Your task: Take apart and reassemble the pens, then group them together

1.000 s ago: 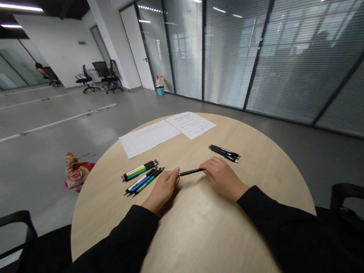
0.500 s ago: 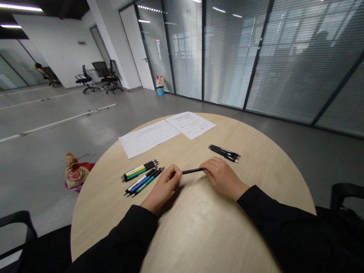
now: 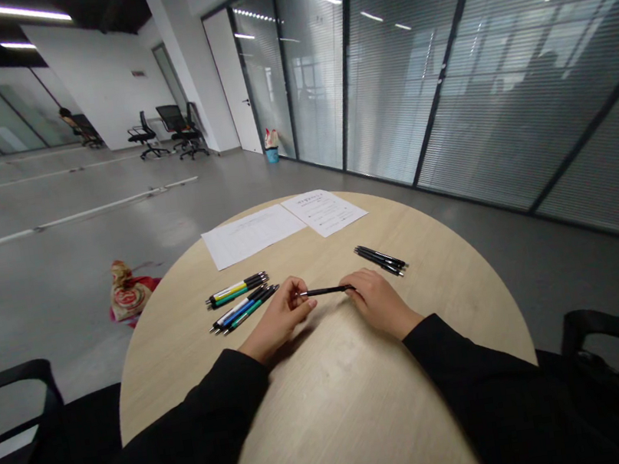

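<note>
A black pen point(image 3: 327, 290) lies level between my two hands, just above the table. Its right end is pinched in my right hand point(image 3: 376, 298), whose fingers are closed and hide that tip. At the silver left end, my left hand point(image 3: 280, 312) has its fingers curled round the tip, with the thumb lowered away from the barrel. Left of that hand are pens with blue, green and white barrels point(image 3: 244, 309), and a group with yellow and green barrels point(image 3: 237, 290) just behind them. Several black pens point(image 3: 382, 260) lie beyond my right hand.
Two printed sheets point(image 3: 255, 234) rest at the far side of the round wooden table point(image 3: 337, 414). Chair armrests point(image 3: 11, 375) stand at both sides. A patterned bag point(image 3: 129, 291) is on the floor at left, and a blue bin point(image 3: 273, 154) stands by the glass wall.
My left thumb has dropped away from the pen, and the fingers have shifted slightly left, baring its silver end. My right hand keeps its hold in the same place.
</note>
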A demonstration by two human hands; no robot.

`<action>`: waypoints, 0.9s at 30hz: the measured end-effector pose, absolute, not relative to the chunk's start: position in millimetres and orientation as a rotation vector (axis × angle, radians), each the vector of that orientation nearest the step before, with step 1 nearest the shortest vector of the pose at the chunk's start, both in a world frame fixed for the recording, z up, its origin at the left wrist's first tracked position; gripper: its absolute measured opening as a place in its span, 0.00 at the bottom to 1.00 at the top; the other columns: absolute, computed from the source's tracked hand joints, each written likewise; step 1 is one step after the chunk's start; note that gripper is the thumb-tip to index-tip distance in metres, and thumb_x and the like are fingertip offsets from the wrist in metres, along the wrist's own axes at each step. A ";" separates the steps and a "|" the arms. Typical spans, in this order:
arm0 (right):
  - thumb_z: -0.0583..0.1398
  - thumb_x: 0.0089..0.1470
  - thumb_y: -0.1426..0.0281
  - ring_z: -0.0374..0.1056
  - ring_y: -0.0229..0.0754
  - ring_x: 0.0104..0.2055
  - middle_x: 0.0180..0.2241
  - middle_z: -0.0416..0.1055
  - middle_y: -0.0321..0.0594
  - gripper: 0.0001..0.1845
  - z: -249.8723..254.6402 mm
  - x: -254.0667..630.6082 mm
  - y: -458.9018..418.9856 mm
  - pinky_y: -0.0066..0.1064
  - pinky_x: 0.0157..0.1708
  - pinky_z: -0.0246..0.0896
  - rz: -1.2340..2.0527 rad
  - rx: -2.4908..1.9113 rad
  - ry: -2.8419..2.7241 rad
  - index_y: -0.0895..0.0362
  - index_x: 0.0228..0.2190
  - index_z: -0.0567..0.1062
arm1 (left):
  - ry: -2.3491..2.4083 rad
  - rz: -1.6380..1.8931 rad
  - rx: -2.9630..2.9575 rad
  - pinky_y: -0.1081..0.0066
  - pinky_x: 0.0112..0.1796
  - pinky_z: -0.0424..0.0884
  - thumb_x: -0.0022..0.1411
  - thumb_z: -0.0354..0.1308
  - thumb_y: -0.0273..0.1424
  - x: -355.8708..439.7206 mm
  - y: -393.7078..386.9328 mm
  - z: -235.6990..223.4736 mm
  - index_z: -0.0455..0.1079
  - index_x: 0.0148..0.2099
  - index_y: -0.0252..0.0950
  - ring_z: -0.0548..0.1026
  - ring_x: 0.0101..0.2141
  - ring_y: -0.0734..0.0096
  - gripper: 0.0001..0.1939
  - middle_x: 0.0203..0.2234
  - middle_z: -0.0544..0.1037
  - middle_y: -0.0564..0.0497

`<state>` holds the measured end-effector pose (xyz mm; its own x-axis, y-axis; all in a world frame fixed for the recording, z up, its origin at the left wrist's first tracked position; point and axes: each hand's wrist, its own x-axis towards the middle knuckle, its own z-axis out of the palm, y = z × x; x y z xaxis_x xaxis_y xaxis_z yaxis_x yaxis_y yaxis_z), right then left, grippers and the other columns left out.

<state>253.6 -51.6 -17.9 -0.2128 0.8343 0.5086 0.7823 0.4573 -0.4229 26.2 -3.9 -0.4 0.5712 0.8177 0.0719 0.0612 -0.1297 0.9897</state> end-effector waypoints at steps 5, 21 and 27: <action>0.56 0.62 0.77 0.69 0.47 0.44 0.39 0.76 0.45 0.09 -17.0 253.9 -52.4 0.40 0.48 0.63 0.103 -1.337 -1.998 0.57 0.40 0.75 | 0.913 0.815 1.641 0.74 0.24 0.55 0.65 0.54 0.49 27.8 -2.8 -2.3 0.61 0.34 0.37 0.60 0.22 0.77 0.20 0.21 0.62 0.59; 0.56 0.61 0.78 0.69 0.47 0.44 0.39 0.76 0.45 0.09 -19.2 254.3 -52.4 0.40 0.48 0.63 0.083 -1.351 -2.007 0.57 0.40 0.75 | 0.982 0.761 1.731 0.73 0.22 0.48 0.64 0.53 0.50 27.0 -2.3 -0.2 0.56 0.25 0.38 0.54 0.19 0.77 0.24 0.16 0.58 0.59; 0.56 0.61 0.79 0.69 0.47 0.44 0.39 0.77 0.45 0.10 -20.5 254.7 -51.2 0.40 0.48 0.63 0.090 -1.356 -2.012 0.57 0.40 0.75 | 0.931 0.782 1.713 0.74 0.23 0.53 0.61 0.58 0.44 25.4 -1.3 -0.2 0.60 0.30 0.38 0.58 0.21 0.77 0.17 0.19 0.62 0.59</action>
